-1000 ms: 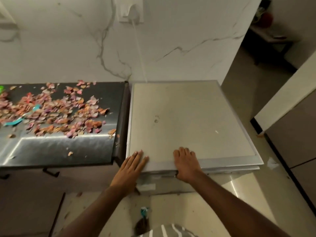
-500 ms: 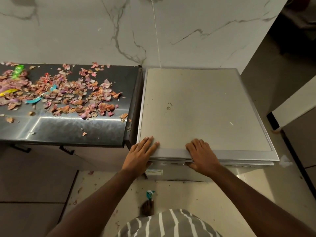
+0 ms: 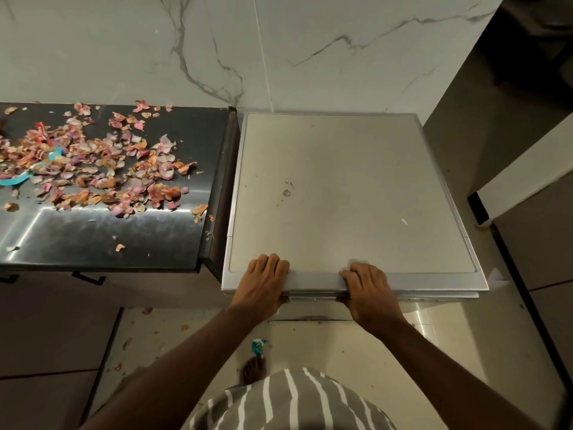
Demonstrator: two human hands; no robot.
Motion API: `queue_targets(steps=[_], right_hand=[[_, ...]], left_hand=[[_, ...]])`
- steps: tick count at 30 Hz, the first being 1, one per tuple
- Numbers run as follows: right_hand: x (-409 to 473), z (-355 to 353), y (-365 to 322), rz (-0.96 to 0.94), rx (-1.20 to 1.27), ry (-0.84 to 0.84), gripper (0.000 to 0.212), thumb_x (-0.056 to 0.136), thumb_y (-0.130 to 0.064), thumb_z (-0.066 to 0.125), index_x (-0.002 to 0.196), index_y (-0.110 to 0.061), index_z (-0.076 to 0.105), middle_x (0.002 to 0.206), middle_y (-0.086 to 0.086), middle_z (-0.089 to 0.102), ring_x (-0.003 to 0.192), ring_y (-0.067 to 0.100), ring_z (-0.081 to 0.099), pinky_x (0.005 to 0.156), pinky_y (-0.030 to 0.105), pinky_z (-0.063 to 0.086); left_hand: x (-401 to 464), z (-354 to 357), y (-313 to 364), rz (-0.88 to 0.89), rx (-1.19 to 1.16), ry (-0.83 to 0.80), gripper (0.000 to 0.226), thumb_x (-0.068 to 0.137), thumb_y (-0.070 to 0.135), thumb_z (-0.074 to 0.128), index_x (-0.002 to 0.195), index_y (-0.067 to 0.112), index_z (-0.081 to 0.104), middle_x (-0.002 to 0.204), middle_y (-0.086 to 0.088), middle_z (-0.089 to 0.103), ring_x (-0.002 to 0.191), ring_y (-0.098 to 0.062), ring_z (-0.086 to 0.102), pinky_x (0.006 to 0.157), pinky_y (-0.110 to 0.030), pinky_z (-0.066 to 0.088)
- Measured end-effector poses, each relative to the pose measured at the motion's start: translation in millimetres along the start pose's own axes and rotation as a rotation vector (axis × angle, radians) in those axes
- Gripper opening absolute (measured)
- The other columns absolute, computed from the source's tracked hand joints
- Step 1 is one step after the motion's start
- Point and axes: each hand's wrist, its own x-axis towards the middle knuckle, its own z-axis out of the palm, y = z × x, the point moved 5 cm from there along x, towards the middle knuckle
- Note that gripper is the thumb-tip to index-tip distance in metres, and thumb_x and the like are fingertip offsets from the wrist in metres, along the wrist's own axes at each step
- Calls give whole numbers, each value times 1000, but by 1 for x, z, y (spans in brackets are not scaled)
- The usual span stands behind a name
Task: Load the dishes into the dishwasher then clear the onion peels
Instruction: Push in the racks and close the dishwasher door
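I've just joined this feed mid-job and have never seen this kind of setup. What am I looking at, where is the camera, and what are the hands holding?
There is no robot: a person wears one wide-angle camera on the head, looking forward and down at their own arms. The grey box is the dishwasher, seen from above, against a marble wall. The left hand has its fingers curled over the front edge of the top. The right hand grips that same edge, fingers on top and thumb underneath. On the dark counter to the left lie scattered onion peels and a blue scrap. A few peels also lie on the floor.
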Motion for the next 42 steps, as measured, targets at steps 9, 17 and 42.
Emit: queue_targets(steps=[9,17,42], right_hand=[[-5,21,-4,23,-16,124,54,89,-26,80,128,-7,47,132,22,46,118,39,48,106,52,39],[2,4,0,131,67,36,59,78,-31,87,123,-13,53,126,13,50,114,34,49,98,46,42],[15,-18,-17,254,-30,-128,63,73,-37,87,118,-16,48,119,9,45,105,27,46,90,42,49]], left_hand=[[1,7,1,-41,-19,54,78,59,42,96,116,19,49,106,-3,54,93,-22,53,84,-38,53],[4,-5,-1,0,-71,80,67,66,43,93,115,18,54,108,-3,53,93,-23,50,81,-38,48],[-24,7,-39,-222,196,-138,120,88,19,77,165,16,-15,173,-17,-20,161,-34,-14,127,-57,12]])
